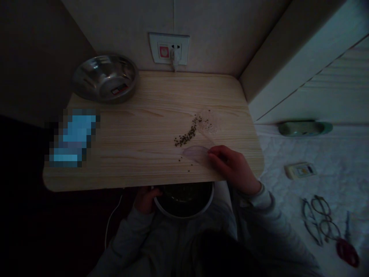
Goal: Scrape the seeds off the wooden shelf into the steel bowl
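In my right hand [229, 163], the fingers are pinched on a thin, see-through oval piece [194, 152], shaped like the bowl of a clear spoon; its exact kind is hard to make out. It lies low over the wooden tabletop. Just beyond it runs a curved trail of small dark beans or seeds [188, 135], with a few strays on both sides. A faint round patterned patch [210, 122] shows at the trail's far end. Below the near table edge, my left hand [147, 198] grips the rim of a light-rimmed bowl [184, 216] with dark greenish contents, partly hidden under the table.
A steel basin [106, 79] stands at the table's [138, 161] back left, near a blurred-out lit screen [73, 138]. A plug sits in the wall socket [169, 48]. On the white bedding at right lie a green case [305, 129], a small box [300, 170] and glasses [320, 206].
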`<state>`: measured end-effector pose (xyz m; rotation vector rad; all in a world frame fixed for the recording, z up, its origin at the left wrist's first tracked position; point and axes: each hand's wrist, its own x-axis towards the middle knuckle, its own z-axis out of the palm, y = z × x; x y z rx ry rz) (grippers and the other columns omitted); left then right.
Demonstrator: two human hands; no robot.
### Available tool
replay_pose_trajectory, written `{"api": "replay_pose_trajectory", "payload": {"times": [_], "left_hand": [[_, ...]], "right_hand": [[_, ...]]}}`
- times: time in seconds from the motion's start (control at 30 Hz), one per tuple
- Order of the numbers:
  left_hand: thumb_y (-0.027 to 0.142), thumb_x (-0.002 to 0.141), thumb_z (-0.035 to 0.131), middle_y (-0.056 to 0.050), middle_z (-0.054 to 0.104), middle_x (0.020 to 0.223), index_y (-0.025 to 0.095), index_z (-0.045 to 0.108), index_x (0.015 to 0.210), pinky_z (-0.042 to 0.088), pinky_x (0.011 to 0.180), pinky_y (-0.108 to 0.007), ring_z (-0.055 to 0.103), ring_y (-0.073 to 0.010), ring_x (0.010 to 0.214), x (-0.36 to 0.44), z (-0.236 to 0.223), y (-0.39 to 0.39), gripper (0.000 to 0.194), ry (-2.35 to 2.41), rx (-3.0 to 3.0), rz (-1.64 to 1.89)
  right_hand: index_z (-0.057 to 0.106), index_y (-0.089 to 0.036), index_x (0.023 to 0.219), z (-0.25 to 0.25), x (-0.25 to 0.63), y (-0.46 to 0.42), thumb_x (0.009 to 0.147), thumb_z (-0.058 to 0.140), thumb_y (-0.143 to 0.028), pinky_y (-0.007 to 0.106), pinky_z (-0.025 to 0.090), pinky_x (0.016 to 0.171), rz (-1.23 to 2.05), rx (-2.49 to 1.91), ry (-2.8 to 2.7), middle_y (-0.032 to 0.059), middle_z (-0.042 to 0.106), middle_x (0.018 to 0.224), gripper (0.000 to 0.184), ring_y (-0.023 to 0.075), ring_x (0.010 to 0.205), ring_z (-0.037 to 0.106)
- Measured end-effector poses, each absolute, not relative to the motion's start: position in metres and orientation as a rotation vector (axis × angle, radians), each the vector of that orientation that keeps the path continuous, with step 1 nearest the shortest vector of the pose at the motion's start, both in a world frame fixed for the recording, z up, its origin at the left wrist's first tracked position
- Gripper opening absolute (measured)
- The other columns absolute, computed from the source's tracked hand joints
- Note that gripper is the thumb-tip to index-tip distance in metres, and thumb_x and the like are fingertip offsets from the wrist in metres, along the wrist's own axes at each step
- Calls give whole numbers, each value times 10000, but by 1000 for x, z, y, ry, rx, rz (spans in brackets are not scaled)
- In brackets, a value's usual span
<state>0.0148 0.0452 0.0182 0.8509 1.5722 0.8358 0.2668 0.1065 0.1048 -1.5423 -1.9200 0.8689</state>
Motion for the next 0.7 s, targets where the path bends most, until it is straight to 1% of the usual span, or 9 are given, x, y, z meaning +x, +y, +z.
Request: {"api": "replay_pose_trajectory", "payload": {"times": [0.07, 0.13, 0.2, 0.3, 0.4, 0.47, 0.53, 0.63, 0.7], "left_hand": [[197, 435, 601, -38, 672, 663, 211, 624, 442, 417, 776, -388, 571, -278, 816, 12, 17, 45, 28, 1556, 910, 812], [193, 440, 601, -34, 665, 638, 216, 615, 424, 420, 767, -389, 575, -268, 777, 12, 16, 46, 32, 1542, 912, 805], [190, 458, 586, -34, 660, 620, 211, 631, 454, 423, 759, -389, 582, -262, 747, 13, 15, 47, 50, 1530, 865, 825], [180, 463, 576, -34, 668, 647, 198, 653, 529, 426, 755, -394, 589, -262, 745, 14, 14, 47, 103, 1544, 816, 857], [189, 469, 579, -29, 670, 650, 206, 649, 543, 438, 737, -400, 593, -265, 745, 13, 17, 47, 103, 1549, 791, 865], [183, 439, 612, -30, 668, 630, 219, 628, 476, 438, 744, -402, 594, -273, 753, 10, 19, 48, 54, 1543, 858, 821], [172, 396, 643, -31, 665, 616, 231, 609, 424, 432, 758, -411, 593, -283, 753, 7, 21, 49, 74, 1566, 979, 772], [167, 337, 677, -35, 664, 625, 240, 604, 409, 418, 778, -434, 590, -301, 769, 5, 20, 50, 125, 1600, 1128, 742], [174, 325, 683, -37, 666, 638, 245, 606, 417, 411, 789, -439, 585, -309, 795, 6, 16, 49, 139, 1602, 1149, 757]], "right_hand": [[554, -181, 833, 105, 263, 109, 820, 468, -275, 218, 425, 567, 881, -1544, -1933, 2, 605, 686, 128, 109, 604, 548], [552, -180, 832, 106, 260, 110, 820, 467, -267, 216, 420, 562, 887, -1540, -1958, -6, 599, 665, 122, 104, 586, 544], [553, -179, 836, 106, 257, 110, 820, 467, -261, 216, 420, 571, 890, -1522, -1987, -5, 604, 677, 119, 105, 597, 550], [556, -180, 846, 107, 253, 108, 824, 459, -259, 223, 428, 597, 916, -1486, -2023, 3, 619, 710, 127, 111, 628, 565], [559, -183, 849, 109, 250, 105, 828, 452, -257, 226, 436, 625, 941, -1434, -2060, 10, 630, 744, 131, 115, 664, 576], [562, -182, 842, 110, 247, 102, 829, 452, -247, 226, 439, 630, 942, -1405, -2096, 16, 633, 759, 129, 118, 682, 576], [569, -180, 840, 111, 244, 98, 832, 447, -240, 229, 441, 631, 951, -1380, -2146, 22, 634, 761, 136, 121, 688, 575], [579, -175, 862, 111, 241, 92, 841, 436, -249, 243, 446, 660, 979, -1330, -2225, 35, 640, 781, 163, 129, 715, 581], [582, -177, 880, 110, 239, 88, 844, 432, -263, 253, 448, 677, 992, -1305, -2255, 40, 645, 797, 177, 134, 734, 586]]}}
